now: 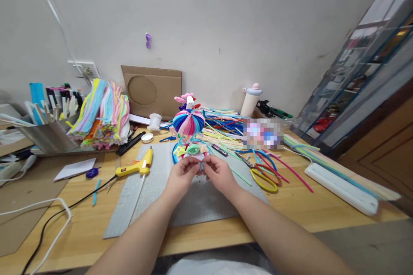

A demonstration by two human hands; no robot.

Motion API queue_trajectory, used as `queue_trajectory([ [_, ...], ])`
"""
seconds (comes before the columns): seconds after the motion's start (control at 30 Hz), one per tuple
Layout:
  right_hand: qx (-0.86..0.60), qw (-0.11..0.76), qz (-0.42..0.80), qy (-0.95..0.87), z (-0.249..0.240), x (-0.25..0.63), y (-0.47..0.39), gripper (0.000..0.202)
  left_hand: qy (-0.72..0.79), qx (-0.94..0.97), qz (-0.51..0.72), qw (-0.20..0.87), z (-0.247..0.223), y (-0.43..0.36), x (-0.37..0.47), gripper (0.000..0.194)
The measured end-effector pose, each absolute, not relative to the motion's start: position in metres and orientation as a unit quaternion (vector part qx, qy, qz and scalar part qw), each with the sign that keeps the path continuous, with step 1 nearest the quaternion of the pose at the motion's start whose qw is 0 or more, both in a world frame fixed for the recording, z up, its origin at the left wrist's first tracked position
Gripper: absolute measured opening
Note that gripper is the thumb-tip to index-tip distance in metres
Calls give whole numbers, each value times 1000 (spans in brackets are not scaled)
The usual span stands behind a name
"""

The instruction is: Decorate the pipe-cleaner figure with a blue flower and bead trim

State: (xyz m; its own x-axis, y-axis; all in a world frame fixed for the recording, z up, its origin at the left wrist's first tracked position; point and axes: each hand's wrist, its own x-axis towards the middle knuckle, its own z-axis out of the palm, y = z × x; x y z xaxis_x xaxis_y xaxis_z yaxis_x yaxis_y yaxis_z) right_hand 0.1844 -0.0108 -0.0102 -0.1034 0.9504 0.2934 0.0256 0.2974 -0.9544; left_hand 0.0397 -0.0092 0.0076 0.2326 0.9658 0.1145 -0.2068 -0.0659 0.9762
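My left hand (183, 175) and my right hand (221, 175) meet over the grey mat (206, 208), fingertips pinched together. Between them is a small blue piece (201, 166), perhaps a bit of pipe cleaner; the fingers cover most of it. Just behind my hands stands a striped pipe-cleaner ornament (189, 123), round and multicoloured, topped with a small white figure (190, 102). At its base sit a yellow star (180, 151) and a green oval piece (193, 149). My fingers hide the lowest part of the base.
A yellow glue gun (137, 166) lies left on the mat, its black cord trailing left. Scissors (263, 176) with yellow and red handles lie to the right. Pipe cleaners (222, 122) spread behind, near a bottle (251, 101). A white power strip (340, 188) lies far right.
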Motion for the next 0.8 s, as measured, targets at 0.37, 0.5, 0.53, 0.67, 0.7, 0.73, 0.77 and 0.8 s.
queue_trajectory([
  [0.37, -312, 509, 622, -507, -7, 186, -6, 28, 302, 441, 483, 694, 11, -9, 34, 26],
  [0.5, -298, 487, 656, -494, -6, 188, -7, 27, 313, 459, 476, 682, 11, -8, 35, 29],
  [0.53, -299, 485, 658, -494, -6, 188, -7, 28, 322, 468, 476, 672, 11, -7, 36, 29],
  [0.67, -314, 493, 637, -502, -10, 187, -5, 28, 355, 516, 492, 604, 11, -8, 40, 28],
  [0.7, -317, 499, 626, -509, -11, 186, -5, 28, 358, 523, 497, 592, 12, -8, 40, 27],
  [0.73, -319, 504, 614, -516, -11, 185, -5, 28, 358, 528, 500, 586, 11, -8, 41, 25],
  [0.77, -320, 509, 603, -525, -11, 185, -5, 28, 355, 530, 502, 584, 11, -9, 40, 24],
  [0.8, -321, 511, 593, -532, -10, 184, -6, 28, 350, 532, 504, 584, 11, -9, 40, 23],
])
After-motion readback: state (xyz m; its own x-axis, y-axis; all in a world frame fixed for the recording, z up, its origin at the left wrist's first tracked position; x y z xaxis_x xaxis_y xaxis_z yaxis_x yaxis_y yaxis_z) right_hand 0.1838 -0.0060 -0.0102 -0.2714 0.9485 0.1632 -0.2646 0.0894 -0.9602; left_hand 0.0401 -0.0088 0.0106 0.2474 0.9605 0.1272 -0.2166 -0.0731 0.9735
